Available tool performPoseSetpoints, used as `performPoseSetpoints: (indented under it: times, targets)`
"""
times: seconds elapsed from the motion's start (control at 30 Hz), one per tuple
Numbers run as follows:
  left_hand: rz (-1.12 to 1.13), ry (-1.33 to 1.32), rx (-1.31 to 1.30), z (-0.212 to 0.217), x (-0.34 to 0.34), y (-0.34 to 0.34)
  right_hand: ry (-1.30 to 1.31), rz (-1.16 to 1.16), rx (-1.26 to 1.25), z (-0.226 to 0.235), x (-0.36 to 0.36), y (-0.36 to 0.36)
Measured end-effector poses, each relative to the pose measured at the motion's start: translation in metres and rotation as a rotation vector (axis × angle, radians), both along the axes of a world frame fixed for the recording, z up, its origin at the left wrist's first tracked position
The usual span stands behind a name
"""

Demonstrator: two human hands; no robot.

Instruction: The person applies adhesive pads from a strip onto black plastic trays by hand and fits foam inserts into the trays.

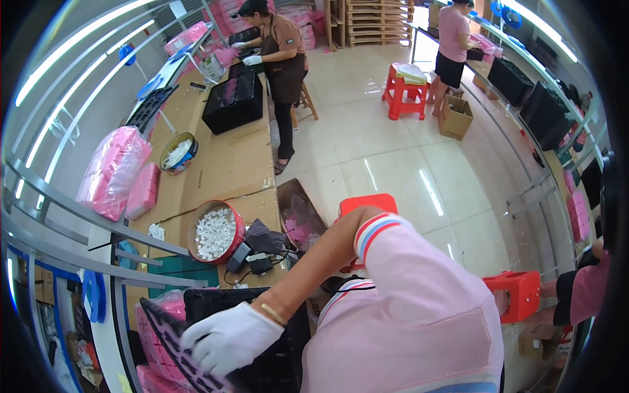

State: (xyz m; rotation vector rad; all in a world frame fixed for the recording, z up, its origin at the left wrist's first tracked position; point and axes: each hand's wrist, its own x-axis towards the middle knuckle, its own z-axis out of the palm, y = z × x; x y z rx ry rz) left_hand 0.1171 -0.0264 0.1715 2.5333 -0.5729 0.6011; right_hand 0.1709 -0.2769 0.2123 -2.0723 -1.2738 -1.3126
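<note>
The right hand (230, 337), in a white glove, lies with bent fingers over a tilted black slotted tray (168, 333) — whether they close on it I cannot tell. The left hand is out of view. The tray leans between a black box (216, 300) and pink wrapped packs (148, 347). Beyond — a red tub (240, 234) of small white pieces (215, 234) on the cardboard-covered table (219, 173), and farther off, a co-worker (283, 52) in white gloves.

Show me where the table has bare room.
The brown cardboard is bare between the black crates, round tin and red tub. Crowded: around the gloved right hand, with a black tray and pink packs, and beside the tub, with adapters.
</note>
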Motion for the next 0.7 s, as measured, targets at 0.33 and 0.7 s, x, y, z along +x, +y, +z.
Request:
performPoseSetpoints:
  times: [0.33,0.7]
  targets:
    - [0.449,0.284,-0.304,0.013,0.053,0.030,0.228,0.241,0.178,-0.014,0.005,0.066]
    - [0.360,0.538,-0.710,-0.021,0.132,0.045,0.632,0.252,-0.227,-0.144,0.012,0.095]
